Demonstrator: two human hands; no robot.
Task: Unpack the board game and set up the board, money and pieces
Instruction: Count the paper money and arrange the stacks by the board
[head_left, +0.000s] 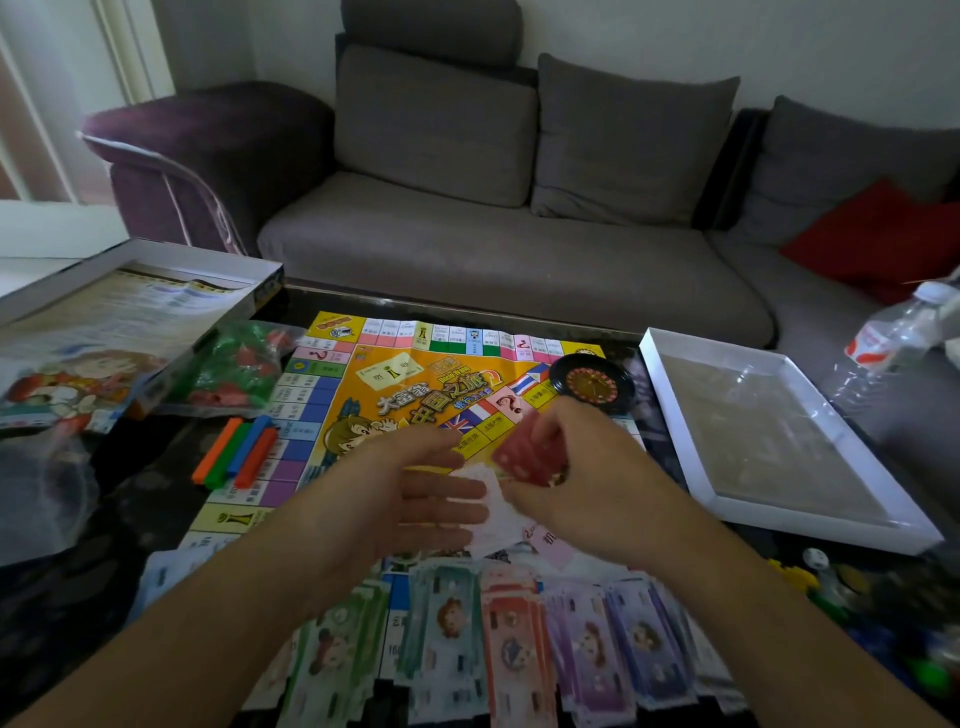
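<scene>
Fingers of the right hand (571, 467) pinch a red card stack (530, 457) over the game board (415, 384); the left hand (415, 493) lies flat with straight fingers beside white cards (493, 514).

Nearest, banknote piles (519, 634) line the board's near edge, and small pieces with a die (815, 558) sit off its near right corner. Left of the board lie coloured sticks (236, 452), a bag of red and green houses (234, 369) and the box lid (104, 322). Right of it sits the white box tray (779, 441). On the board's far right part rests a roulette wheel (592, 384). Beyond the board stands a grey sofa (493, 249).
</scene>
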